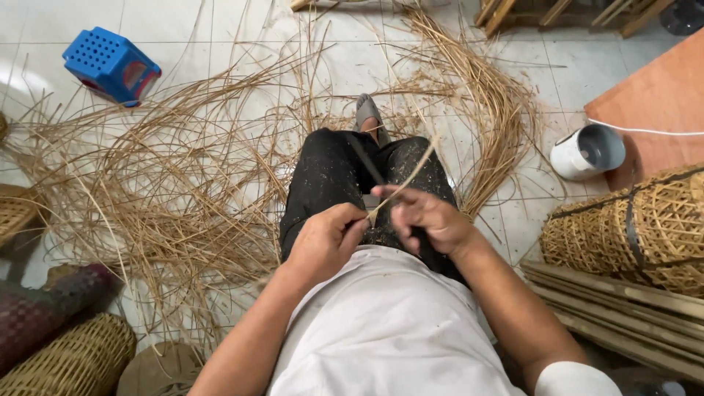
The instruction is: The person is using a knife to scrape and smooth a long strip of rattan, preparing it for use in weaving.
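I sit with black trousers over a tiled floor. My left hand (326,238) is closed around a thin pale cane strip (408,176) and what looks like a dark blade (364,163) that runs forward over my lap. My right hand (425,218) pinches the same strip just to the right, fingers curled. The strip rises from between the two hands toward the upper right. Both hands hover above my thighs, nearly touching each other.
Loose cane strips (169,176) cover the floor left and ahead. A blue plastic stool (110,64) lies at the far left. Woven baskets (645,227) stand right and lower left (73,359). A white container (587,150) and bamboo slats (623,308) lie right.
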